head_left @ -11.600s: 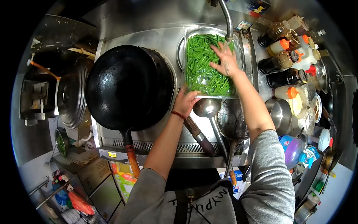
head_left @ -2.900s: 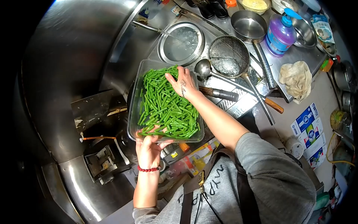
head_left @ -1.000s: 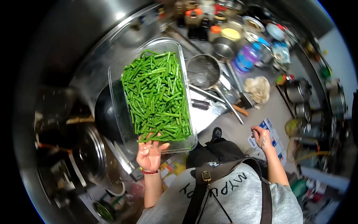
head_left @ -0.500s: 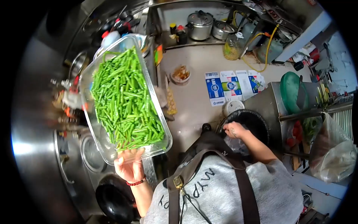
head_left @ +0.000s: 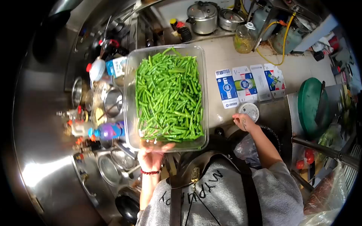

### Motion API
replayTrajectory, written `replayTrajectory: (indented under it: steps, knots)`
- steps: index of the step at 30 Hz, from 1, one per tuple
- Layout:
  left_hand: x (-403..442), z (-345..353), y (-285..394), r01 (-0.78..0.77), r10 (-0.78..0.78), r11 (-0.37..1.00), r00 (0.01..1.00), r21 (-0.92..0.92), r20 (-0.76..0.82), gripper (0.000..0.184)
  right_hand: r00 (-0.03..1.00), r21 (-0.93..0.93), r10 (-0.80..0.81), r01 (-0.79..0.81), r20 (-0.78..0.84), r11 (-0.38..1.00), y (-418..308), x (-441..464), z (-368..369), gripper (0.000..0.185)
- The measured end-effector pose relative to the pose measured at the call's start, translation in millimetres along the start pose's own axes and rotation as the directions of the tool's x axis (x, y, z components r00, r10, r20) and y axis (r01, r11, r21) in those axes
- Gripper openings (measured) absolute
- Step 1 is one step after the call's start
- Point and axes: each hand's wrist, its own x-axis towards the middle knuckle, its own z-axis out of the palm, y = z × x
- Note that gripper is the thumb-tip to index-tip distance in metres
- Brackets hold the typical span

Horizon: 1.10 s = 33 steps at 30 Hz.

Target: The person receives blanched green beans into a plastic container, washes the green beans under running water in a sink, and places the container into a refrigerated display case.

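Note:
My left hand (head_left: 151, 156) grips the near edge of a clear plastic tub (head_left: 129, 109), with fingers under its rim. Cut green beans (head_left: 169, 96) in short lengths nearly fill this tub, which is raised in front of me. A red bead bracelet circles my left wrist. My right hand (head_left: 243, 122) hovers beside a round white lid (head_left: 249, 111), fingers loosely bent and nothing visible in them. Whether it touches the lid I cannot tell. Below this hand, a crumpled clear plastic bag (head_left: 247, 148) lies in a black bin (head_left: 272, 137).
Flattened cardboard (head_left: 245, 84) lies on the floor. To the left, a counter holds metal bowls (head_left: 113, 101), bottles and a purple bottle (head_left: 109, 132). A wok (head_left: 128, 208) stands nearer. A green cutting board (head_left: 311, 107) is at right; pots (head_left: 202, 17) stand at the back.
The tub has swung right and turned more upright in view, in my left hand. My right hand has lifted off the plastic bag, up toward the white lid. The camera view has shifted too.

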Motion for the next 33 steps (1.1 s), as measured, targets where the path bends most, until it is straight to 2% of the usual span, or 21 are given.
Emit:
replayTrajectory:
  steps: [3,5,7,8,9,10,11,12,13,16,18,19,20,21,22,23,25,26,28,31,33]
  knots:
    - [40.3,-26.5,7.9,0.142,-0.133,0.976,0.989,-0.164,0.062,0.04,0.998,0.041,0.055,-0.054,-0.015,0.998,5.7,-2.9,-6.5,0.017]
    - [79.8,-19.5,6.8,0.228,-0.209,0.954,0.971,-0.196,0.113,0.034,0.995,-0.08,0.088,-0.091,-0.042,0.993,6.0,-16.7,-18.7,0.02]
    - [125.9,3.0,3.8,0.287,-0.265,0.948,0.951,-0.135,0.161,0.03,0.962,-0.257,0.272,-0.261,0.006,0.93,-20.0,-39.6,-46.8,0.024]
    - [144.6,14.5,1.5,0.286,-0.266,0.952,0.949,-0.108,0.169,0.03,0.948,-0.19,0.308,-0.319,-0.084,0.929,-8.1,-53.9,-40.1,0.024]
    - [162.0,27.2,-2.1,0.277,-0.258,0.957,0.95,-0.09,0.177,0.029,0.96,-0.171,0.202,-0.236,-0.191,0.957,-3.4,-66.0,-40.0,0.022]
    - [179.8,25.5,-5.7,0.308,-0.27,0.947,0.918,-0.094,0.29,0.029,0.93,0.084,0.25,-0.236,-0.27,0.968,8.7,-79.1,-29.4,0.022]
    - [194.0,37.3,-8.2,0.336,-0.293,0.938,0.897,-0.081,0.332,0.027,0.868,0.215,0.43,-0.383,-0.249,0.898,3.6,-88.8,-34.6,0.023]
    - [208.7,43.9,-13.0,0.378,-0.327,0.922,0.873,-0.079,0.362,0.025,0.887,-0.023,0.379,-0.398,-0.264,0.917,9.7,-94.7,-35.3,0.028]
    - [227.0,53.2,-18.3,0.421,-0.366,0.905,0.847,-0.067,0.386,0.023,0.855,-0.065,0.461,-0.488,-0.238,0.87,14.7,-99.6,-37.9,0.03]
    - [281.1,97.5,-46.3,0.435,-0.419,0.899,0.82,0.052,0.39,0.018,0.78,-0.018,0.557,-0.585,-0.286,0.811,33.3,-82.0,-43.2,0.029]
    - [323.1,123.0,-73.8,0.451,-0.46,0.882,0.758,0.137,0.462,0.035,0.671,0.309,0.737,-0.685,-0.084,0.659,27.9,-41.1,-66.6,0.023]
    - [335.4,150.5,-85.7,0.441,-0.473,0.878,0.74,0.185,0.479,0.044,0.786,0.007,0.549,-0.571,-0.284,0.821,49.1,-21.1,-67.0,0.02]
    - [347.0,171.9,-97.9,0.471,-0.51,0.857,0.717,0.21,0.475,0.05,0.752,0.077,0.495,-0.517,-0.435,0.853,61.4,-1.3,-74.1,0.017]
    - [359.4,189.9,-111.2,0.492,-0.539,0.84,0.702,0.23,0.465,0.057,0.727,0.154,0.494,-0.484,-0.477,0.861,61.6,15.9,-97.5,0.016]
    - [375.8,201.5,-124.3,0.509,-0.552,0.831,0.707,0.224,0.443,0.059,0.698,0.12,0.506,-0.524,-0.507,0.843,67.0,33.0,-115.8,0.016]
    - [390.0,211.9,-134.2,0.52,-0.572,0.818,0.692,0.246,0.44,0.059,0.719,0.059,0.532,-0.57,-0.448,0.82,81.5,49.8,-132.0,0.017]
    - [423.7,241.6,-153.9,0.609,-0.65,0.748,0.588,0.265,0.482,0.057,0.671,0.148,0.586,-0.592,-0.455,0.792,85.7,70.7,-175.5,0.018]
    - [428.3,261.7,-161.6,0.623,-0.663,0.74,0.614,0.253,0.427,0.059,0.659,0.161,0.596,-0.598,-0.459,0.785,85.6,78.3,-201.5,0.018]
    - [457.2,291.1,-181.8,0.655,-0.701,0.704,0.58,0.275,0.415,0.059,0.619,0.17,0.691,-0.687,-0.373,0.707,94.2,90.0,-246.0,0.021]
    - [492.1,332.3,-219.9,0.726,-0.771,0.627,0.529,0.282,0.354,0.058,0.594,0.236,0.664,-0.638,-0.455,0.733,124.5,95.5,-283.2,0.025]
    - [519.9,363.0,-248.7,0.7,-0.781,0.611,0.458,0.369,0.425,0.054,0.556,0.253,0.676,-0.651,-0.484,0.716,168.7,100.8,-286.9,0.026]
